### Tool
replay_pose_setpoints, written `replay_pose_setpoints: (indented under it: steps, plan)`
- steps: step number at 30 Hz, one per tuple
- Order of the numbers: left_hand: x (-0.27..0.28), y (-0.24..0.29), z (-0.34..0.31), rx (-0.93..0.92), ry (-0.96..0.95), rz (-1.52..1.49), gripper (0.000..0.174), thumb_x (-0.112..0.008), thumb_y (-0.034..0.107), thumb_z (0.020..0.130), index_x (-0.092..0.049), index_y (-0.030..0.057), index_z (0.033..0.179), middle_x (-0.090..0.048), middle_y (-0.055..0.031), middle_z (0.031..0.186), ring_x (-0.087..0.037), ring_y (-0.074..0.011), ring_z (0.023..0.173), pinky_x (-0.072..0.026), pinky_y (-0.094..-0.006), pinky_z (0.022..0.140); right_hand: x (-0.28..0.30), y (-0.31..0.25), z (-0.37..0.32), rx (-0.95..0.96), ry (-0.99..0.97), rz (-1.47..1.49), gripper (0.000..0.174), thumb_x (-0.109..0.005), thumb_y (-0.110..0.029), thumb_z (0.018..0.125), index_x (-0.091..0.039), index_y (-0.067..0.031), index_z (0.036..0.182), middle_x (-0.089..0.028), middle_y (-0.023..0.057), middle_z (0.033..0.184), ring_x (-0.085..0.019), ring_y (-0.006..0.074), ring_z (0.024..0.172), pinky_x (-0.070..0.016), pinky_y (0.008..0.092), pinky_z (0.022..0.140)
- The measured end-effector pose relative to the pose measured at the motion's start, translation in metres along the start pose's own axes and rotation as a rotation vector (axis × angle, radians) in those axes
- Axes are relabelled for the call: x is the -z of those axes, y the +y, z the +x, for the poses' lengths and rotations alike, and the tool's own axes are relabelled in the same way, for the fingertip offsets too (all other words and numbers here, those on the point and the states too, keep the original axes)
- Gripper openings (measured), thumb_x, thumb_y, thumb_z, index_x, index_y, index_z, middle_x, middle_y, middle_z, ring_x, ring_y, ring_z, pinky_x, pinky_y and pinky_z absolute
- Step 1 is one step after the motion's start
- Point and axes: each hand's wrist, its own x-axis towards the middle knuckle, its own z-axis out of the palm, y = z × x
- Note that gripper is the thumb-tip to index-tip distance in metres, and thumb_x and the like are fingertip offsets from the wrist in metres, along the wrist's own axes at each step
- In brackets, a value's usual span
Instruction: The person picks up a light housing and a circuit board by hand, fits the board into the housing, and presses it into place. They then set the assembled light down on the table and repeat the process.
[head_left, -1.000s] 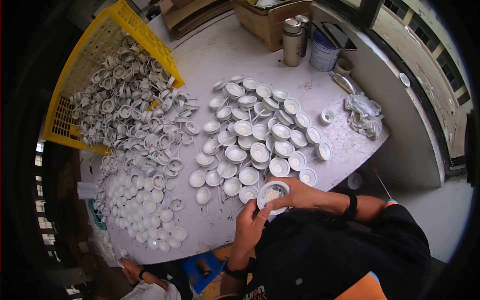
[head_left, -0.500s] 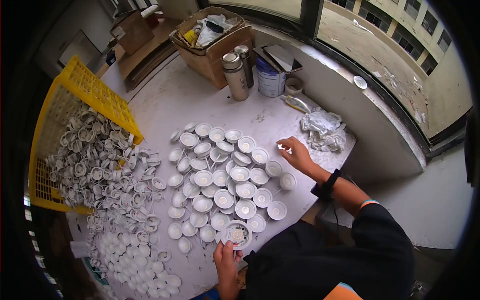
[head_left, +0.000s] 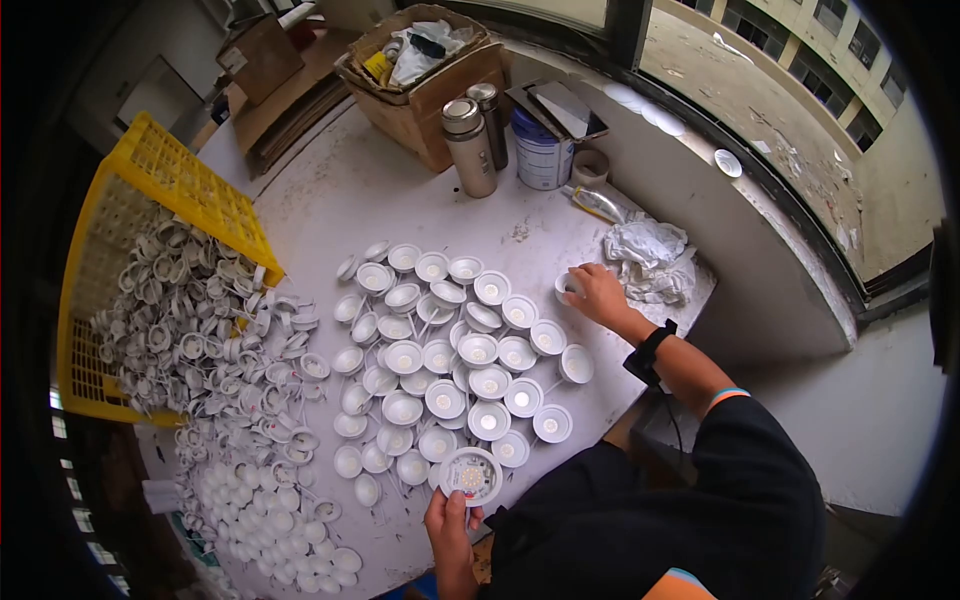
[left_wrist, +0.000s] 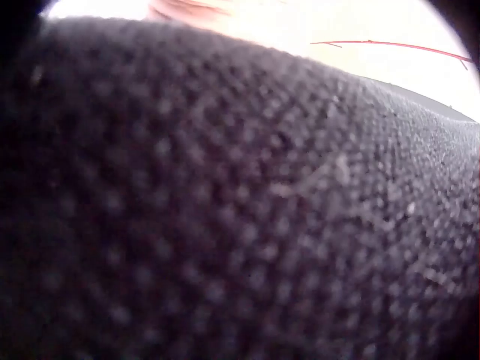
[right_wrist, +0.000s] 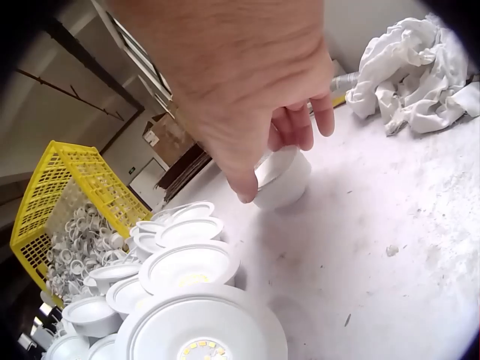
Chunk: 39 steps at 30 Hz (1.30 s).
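At far left of the head view, on its side, a yellow crate (head_left: 190, 195), with white ring-shaped fittings (head_left: 185, 300) heaped inside and spilling out onto the pale table (head_left: 350, 195). Below, at lower left, a dense pile of small white caps (head_left: 265, 510). Toward upper left, a brown carton (head_left: 260, 62); at top centre-left, a cardboard box (head_left: 465, 100) with bags on top.

Across the middle of the frame, closely grouped, many white dish-shaped lamps (head_left: 444, 398), most with faces upward. At lower centre, a left hand (head_left: 450, 532) with thumb over the near edge of a round lamp (head_left: 470, 474), holding it in a narrow pinch, LED side up, in front of the group's lower edge. In the left wrist view, mostly blurred dark fabric (left_wrist: 247, 202); from there, impossible to tell the grip.

Above centre, side by side, a beige flask (head_left: 470, 155) and a darker flask (head_left: 492, 125), then a blue-and-white can (head_left: 543, 160).

Right of the group, standing on the table, a small white cup (right_wrist: 283, 184), held between thumb and fingers of the right hand (head_left: 600, 295). Just beyond, at centre-right, crumpled white cloth (head_left: 650, 265).
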Motion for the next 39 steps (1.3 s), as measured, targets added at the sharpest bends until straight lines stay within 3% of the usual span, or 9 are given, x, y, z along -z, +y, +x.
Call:
replay_pose_setpoints:
  steps: [5, 7, 12, 16, 19, 26, 29, 35, 39]
  plan:
    - [-0.002, -0.001, 0.001, -0.002, -0.012, -0.025, 0.027, -0.048, 0.023, 0.088, -0.054, -0.0009, 0.099, -0.056, -0.0032, 0.074, -0.048, -0.0072, 0.058, -0.0341, -0.0194, 0.048, 0.01, -0.001, -0.005, -0.03, 0.002, 0.108, 0.037, -0.064, -0.026, 0.073, -0.061, -0.0043, 0.102, -0.058, 0.0152, 0.095, -0.055, 0.0293, 0.087, -0.0442, 0.0379, 0.075]
    - [0.002, -0.004, 0.001, -0.012, 0.004, -0.027, 0.026, -0.049, 0.023, 0.088, -0.053, -0.0002, 0.099, -0.056, -0.003, 0.074, -0.048, -0.0061, 0.059, -0.034, -0.0187, 0.048, 0.033, -0.028, -0.008, -0.037, 0.011, 0.391, 0.038, -0.063, -0.025, 0.075, -0.06, -0.0019, 0.104, -0.058, 0.0159, 0.095, -0.056, 0.03, 0.084, -0.0447, 0.0379, 0.074]
    - [-0.002, -0.002, -0.001, -0.077, -0.023, -0.01, 0.026, -0.047, 0.027, 0.09, -0.053, 0.0022, 0.096, -0.05, 0.0004, 0.068, -0.043, -0.0042, 0.058, -0.032, -0.0175, 0.05, 0.114, -0.146, -0.053, 0.467, -0.179, 0.716, 0.048, -0.069, -0.02, 0.072, -0.054, -0.0044, 0.114, -0.055, 0.0154, 0.107, -0.053, 0.0297, 0.099, -0.0421, 0.036, 0.085]
    - [0.001, -0.008, -0.004, -0.11, -0.077, -0.038, 0.031, -0.044, 0.032, 0.091, -0.053, 0.0024, 0.097, -0.048, 0.0012, 0.069, -0.04, -0.0041, 0.058, -0.0306, -0.0176, 0.051, 0.133, -0.196, -0.078, 0.83, -0.31, 0.65, 0.056, -0.069, -0.026, 0.071, -0.049, -0.0042, 0.119, -0.052, 0.0128, 0.112, -0.049, 0.0284, 0.1, -0.0385, 0.0373, 0.084]
    - [0.003, -0.007, -0.01, -0.201, -0.096, -0.105, 0.034, -0.042, 0.034, 0.091, -0.052, 0.0023, 0.098, -0.047, 0.002, 0.07, -0.038, -0.0039, 0.058, -0.0296, -0.0176, 0.051, 0.128, -0.215, -0.089, 0.899, -0.358, 0.542, 0.06, -0.068, -0.027, 0.071, -0.047, -0.0037, 0.122, -0.05, 0.0128, 0.116, -0.048, 0.0289, 0.104, -0.0379, 0.0388, 0.085]
    - [0.005, -0.003, -0.021, -0.21, -0.096, 0.007, 0.032, -0.044, 0.03, 0.091, -0.052, 0.0004, 0.101, -0.051, 0.0006, 0.075, -0.043, -0.0042, 0.063, -0.0353, -0.0189, 0.055, 0.123, -0.216, -0.101, 0.777, -0.402, 0.805, 0.057, -0.065, -0.025, 0.076, -0.045, -0.0044, 0.125, -0.049, 0.0138, 0.118, -0.049, 0.0281, 0.104, -0.0409, 0.0376, 0.085]
    - [0.002, -0.001, -0.021, -0.21, -0.099, -0.021, 0.03, -0.046, 0.027, 0.09, -0.052, 0.0002, 0.102, -0.053, -0.0005, 0.078, -0.045, -0.0045, 0.065, -0.0375, -0.0192, 0.057, 0.124, -0.213, -0.103, 0.355, -0.652, 0.886, 0.044, -0.061, -0.018, 0.08, -0.049, -0.0015, 0.12, -0.057, 0.0157, 0.105, -0.059, 0.0218, 0.081, -0.048, 0.0314, 0.068]
    - [-0.004, 0.005, -0.022, -0.18, -0.116, 0.062, 0.028, -0.049, 0.021, 0.089, -0.051, -0.002, 0.104, -0.057, -0.0047, 0.087, -0.05, -0.0076, 0.074, -0.0421, -0.0222, 0.065, 0.116, -0.217, -0.116, 0.289, -0.599, 0.92, 0.036, -0.058, -0.012, 0.08, -0.055, -0.0033, 0.114, -0.062, 0.0136, 0.09, -0.058, 0.0212, 0.073, -0.0455, 0.0314, 0.063]
    - [-0.006, 0.002, -0.021, -0.288, -0.103, 0.19, 0.028, -0.05, 0.018, 0.087, -0.05, -0.0036, 0.106, -0.058, -0.009, 0.09, -0.053, -0.0117, 0.081, -0.0438, -0.0264, 0.072, 0.115, -0.22, -0.119, 0.271, -0.618, 0.898, 0.032, -0.057, -0.012, 0.083, -0.056, -0.0036, 0.114, -0.062, 0.0108, 0.098, -0.058, 0.0155, 0.08, -0.0465, 0.0275, 0.071]
